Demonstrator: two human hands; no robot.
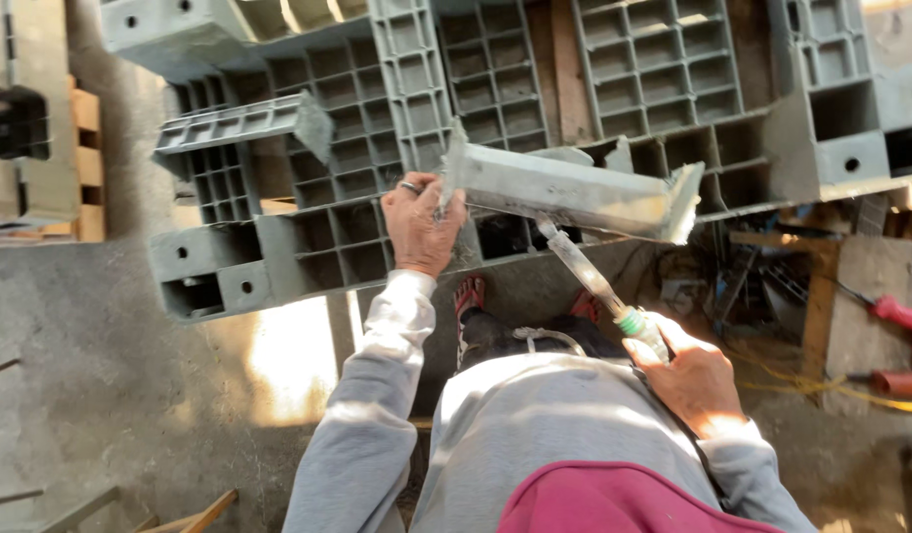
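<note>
Your left hand (421, 225) is clamped around the near end of a broken grey plastic beam (574, 192), holding it level across the middle of the frame. Your right hand (688, 375), lower right, is fisted on a long tool (584, 271) whose tip meets the beam's underside. Behind it lies the grey gridded pallet (396, 99). Red power tools (900, 316) sit at the right edge.

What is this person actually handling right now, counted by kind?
Broken-off grey plastic pallet pieces, gripped by the left hand: 1
Long metal-tipped tools with a green collar, gripped by the right hand: 1
Large grey plastic grid pallets underneath: 1
Total: 3
</note>
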